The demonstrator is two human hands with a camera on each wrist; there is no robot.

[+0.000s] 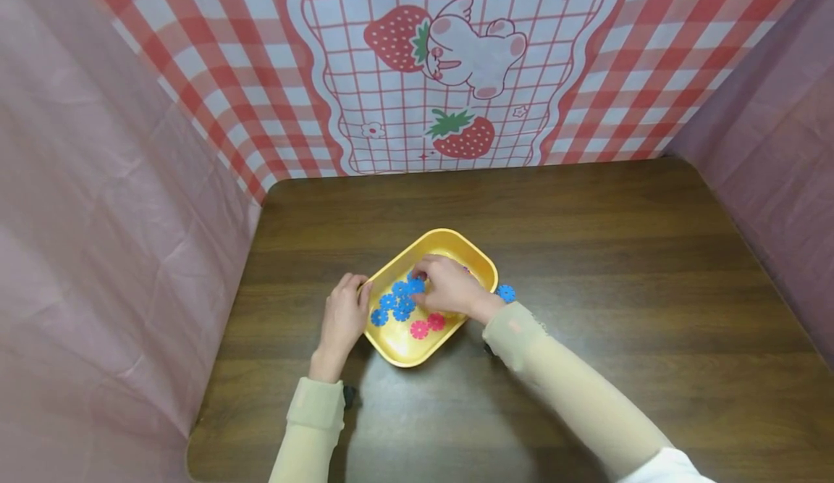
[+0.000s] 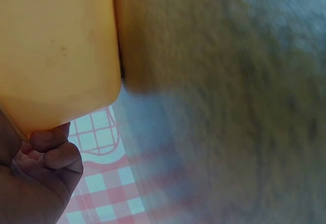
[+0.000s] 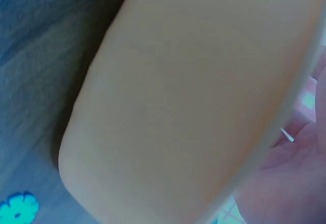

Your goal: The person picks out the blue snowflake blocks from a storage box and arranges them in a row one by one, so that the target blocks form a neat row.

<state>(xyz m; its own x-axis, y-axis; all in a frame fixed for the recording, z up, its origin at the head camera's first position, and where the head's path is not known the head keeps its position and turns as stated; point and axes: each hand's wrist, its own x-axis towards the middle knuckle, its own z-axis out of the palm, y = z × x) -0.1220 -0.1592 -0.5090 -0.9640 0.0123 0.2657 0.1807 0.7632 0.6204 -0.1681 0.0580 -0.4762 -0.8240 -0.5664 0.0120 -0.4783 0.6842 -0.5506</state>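
Observation:
A yellow plastic tub [image 1: 399,353] sits at an angle on the wooden table. My left hand [image 1: 343,309] grips its left rim, with the thumb and curled fingers [image 2: 63,155] at the edge in the left wrist view. Inside the tub my right hand [image 1: 449,285] reaches down, its thumb and fingers bent round a blue notched interlocking disc [image 1: 415,287]. Several more blue discs [image 1: 388,301] lie beside the fingertips. Two pink discs [image 1: 420,329] lie nearer the tub's front side. In the right wrist view the tub wall hides most of this hand; a thin pale edge [image 3: 287,135] shows by the palm.
One blue disc [image 1: 505,293] lies on the table [image 1: 606,273] just outside the tub's right side. A red checked cloth [image 1: 469,70] with strawberries hangs behind the table. Pink curtains [image 1: 111,215] stand to the left and right.

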